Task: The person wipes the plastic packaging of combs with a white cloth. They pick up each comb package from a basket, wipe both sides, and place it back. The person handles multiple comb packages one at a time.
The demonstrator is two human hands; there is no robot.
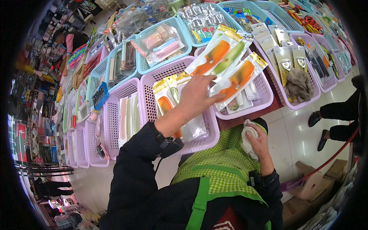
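My left hand (196,96) reaches over the lilac baskets, thumb and fingers apart. Its fingertips touch the lower ends of clear packages that lie fanned over the right-hand basket. Two of these hold orange combs, one comb (216,53) on the left and another comb (241,76) on the right; between them is a green comb (230,57). Under my left wrist, a lilac basket (212,142) contains more packaged combs, partly hidden by my arm. Low before my green checked apron, my right hand (259,142) is closed around a crumpled white cloth (248,140).
Light blue baskets (186,48) of packaged goods stand behind. To the right, a lilac basket (310,100) carries carded tools and a grey-brown rag (299,85). Another person's legs (339,119) show at the right edge, near cardboard boxes (310,195) on the tiled floor.
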